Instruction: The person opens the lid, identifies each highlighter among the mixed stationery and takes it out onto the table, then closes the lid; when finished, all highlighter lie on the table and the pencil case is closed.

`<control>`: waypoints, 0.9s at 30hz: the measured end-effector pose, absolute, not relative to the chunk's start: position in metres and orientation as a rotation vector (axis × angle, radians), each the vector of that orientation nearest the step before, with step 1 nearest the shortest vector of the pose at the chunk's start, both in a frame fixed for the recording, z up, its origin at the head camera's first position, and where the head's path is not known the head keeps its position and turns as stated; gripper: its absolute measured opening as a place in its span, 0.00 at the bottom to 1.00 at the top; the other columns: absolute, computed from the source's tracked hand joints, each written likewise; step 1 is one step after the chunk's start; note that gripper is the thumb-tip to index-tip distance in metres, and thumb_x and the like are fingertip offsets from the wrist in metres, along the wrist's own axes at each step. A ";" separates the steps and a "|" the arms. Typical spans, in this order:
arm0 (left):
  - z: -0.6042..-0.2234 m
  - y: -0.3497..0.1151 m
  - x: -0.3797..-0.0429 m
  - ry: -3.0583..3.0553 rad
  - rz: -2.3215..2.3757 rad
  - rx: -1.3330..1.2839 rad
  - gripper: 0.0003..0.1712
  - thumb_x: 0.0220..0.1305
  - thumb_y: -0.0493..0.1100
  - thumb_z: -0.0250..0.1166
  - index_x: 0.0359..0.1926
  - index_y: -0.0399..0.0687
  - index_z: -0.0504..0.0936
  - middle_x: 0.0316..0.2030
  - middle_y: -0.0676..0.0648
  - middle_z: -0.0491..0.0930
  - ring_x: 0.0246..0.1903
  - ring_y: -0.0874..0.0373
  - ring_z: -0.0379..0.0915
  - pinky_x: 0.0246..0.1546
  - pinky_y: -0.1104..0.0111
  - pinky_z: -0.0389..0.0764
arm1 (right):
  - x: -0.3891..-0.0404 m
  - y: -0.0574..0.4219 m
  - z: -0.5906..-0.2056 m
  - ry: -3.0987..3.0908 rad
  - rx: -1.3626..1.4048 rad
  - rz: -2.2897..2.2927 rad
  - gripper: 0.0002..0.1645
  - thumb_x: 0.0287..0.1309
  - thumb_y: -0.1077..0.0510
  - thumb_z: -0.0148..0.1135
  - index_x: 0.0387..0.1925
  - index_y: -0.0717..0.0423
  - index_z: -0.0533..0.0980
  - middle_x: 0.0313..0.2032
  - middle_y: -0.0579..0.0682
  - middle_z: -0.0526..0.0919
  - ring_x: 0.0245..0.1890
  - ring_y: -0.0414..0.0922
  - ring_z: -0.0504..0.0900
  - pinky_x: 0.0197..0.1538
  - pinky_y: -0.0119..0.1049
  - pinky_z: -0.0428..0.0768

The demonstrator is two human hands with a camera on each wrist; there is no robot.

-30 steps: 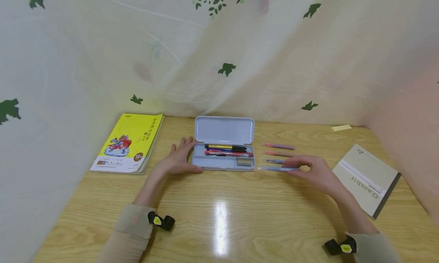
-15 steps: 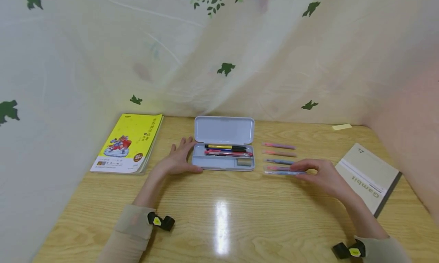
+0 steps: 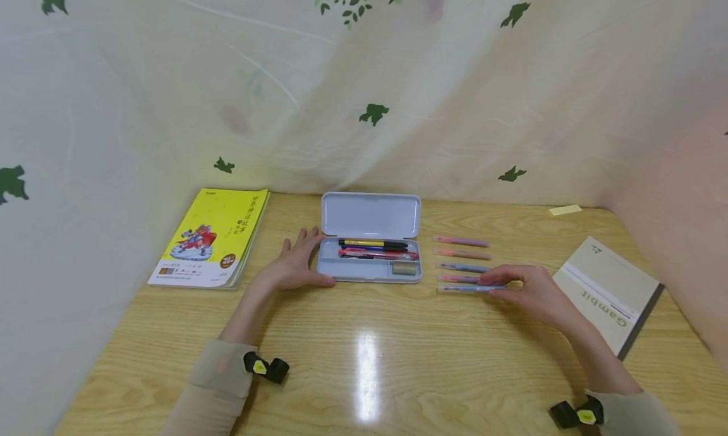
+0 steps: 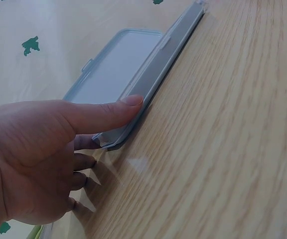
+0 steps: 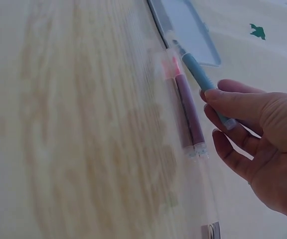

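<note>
My left hand (image 3: 292, 268) holds the left end of an open pale blue pencil case (image 3: 354, 271). Its thumb lies along the front wall in the left wrist view, with the other fingers around the corner. Black, yellow and red pens (image 3: 378, 254) and a small greyish block (image 3: 404, 268) lie inside the case. To its right, my right hand (image 3: 529, 290) pinches a blue marker pen (image 5: 198, 72) between thumb and fingers. This marker is the nearest of a row of several; behind it lie pink (image 3: 459, 278), blue (image 3: 463, 268), orange (image 3: 463, 254) and purple (image 3: 463, 241) ones.
A yellow-covered book (image 3: 218, 234) lies at the back left of the wooden table (image 3: 318, 360). At the right is a grey notebook (image 3: 608, 294), partly behind my right forearm. A pale yellow strip (image 3: 565, 210) lies near the printed curtain (image 3: 443, 139).
My right hand has shifted right and slightly towards me with the blue marker pen, uncovering the pink one behind it. It has barely moved in the last half second. My left hand stays put.
</note>
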State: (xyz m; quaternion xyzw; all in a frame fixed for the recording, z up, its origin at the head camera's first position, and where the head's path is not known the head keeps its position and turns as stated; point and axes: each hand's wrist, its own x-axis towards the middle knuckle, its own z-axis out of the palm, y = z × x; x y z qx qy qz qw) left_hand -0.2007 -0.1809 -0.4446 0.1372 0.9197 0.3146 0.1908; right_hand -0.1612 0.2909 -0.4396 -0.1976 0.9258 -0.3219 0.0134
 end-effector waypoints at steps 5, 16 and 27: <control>-0.443 -0.181 -0.200 2.584 0.890 0.383 0.60 0.58 0.57 0.76 0.81 0.43 0.52 0.83 0.33 0.35 0.82 0.34 0.21 0.78 0.35 0.24 | -0.162 0.291 -0.440 2.879 -0.621 -0.974 0.12 0.57 0.57 0.76 0.44 0.42 0.88 0.40 0.39 0.92 0.40 0.28 0.85 0.47 0.27 0.82; -0.444 -0.181 -0.201 2.585 0.882 0.389 0.60 0.58 0.57 0.76 0.80 0.43 0.52 0.82 0.33 0.35 0.82 0.33 0.21 0.78 0.35 0.24 | -0.162 0.291 -0.438 2.907 -0.615 -0.874 0.16 0.53 0.64 0.77 0.43 0.45 0.86 0.40 0.41 0.90 0.41 0.32 0.85 0.48 0.30 0.83; -0.444 -0.180 -0.201 2.582 0.886 0.383 0.60 0.58 0.57 0.76 0.81 0.42 0.52 0.82 0.33 0.36 0.82 0.33 0.22 0.78 0.35 0.25 | -0.160 0.287 -0.437 2.927 -0.650 -0.836 0.14 0.52 0.65 0.77 0.40 0.48 0.87 0.38 0.41 0.91 0.39 0.33 0.85 0.45 0.31 0.85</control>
